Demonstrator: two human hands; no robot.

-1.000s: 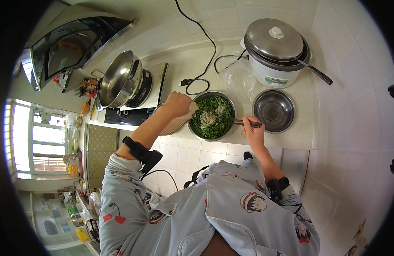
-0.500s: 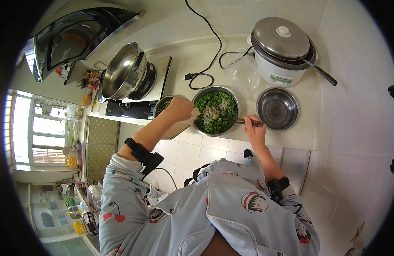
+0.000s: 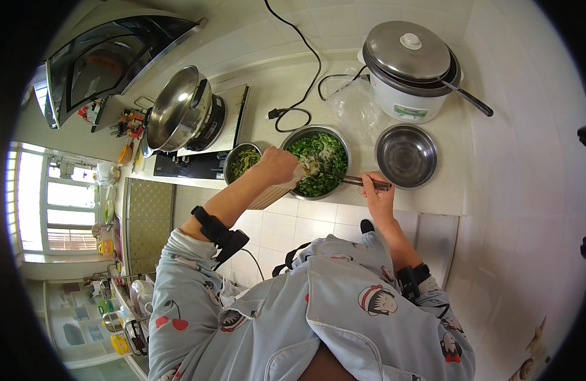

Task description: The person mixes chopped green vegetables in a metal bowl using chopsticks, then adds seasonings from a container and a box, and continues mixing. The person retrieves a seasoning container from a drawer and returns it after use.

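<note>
A steel bowl [image 3: 348,145] of chopped greens [image 3: 313,186] stands at the counter's front edge, with pale shreds lying on top. My right hand [image 3: 378,197] is closed around dark chopsticks [image 3: 354,180], their tips down in the greens. Over the bowl's left rim is my left hand [image 3: 279,166], knuckles up and fingers curled. Something pale and beige shows at its fingertips; its kind is unclear. Partly behind that wrist sits a smaller metal bowl [image 3: 227,166] with yellow-green chopped pieces [image 3: 245,160]. An empty steel bowl [image 3: 407,157] rests right of the chopsticks.
Back right is a white rice cooker [image 3: 401,101], with a lidded pan [image 3: 408,54] on top and its handle jutting right. A clear plastic bag [image 3: 356,111] and black power cord [image 3: 281,114] lie on the counter. A steel pot [image 3: 172,111] stands left on an electric cooker.
My left hand has shifted right, further over the greens, uncovering more of the smaller bowl. The pale shreds look more spread out. The whole view has shifted slightly.
</note>
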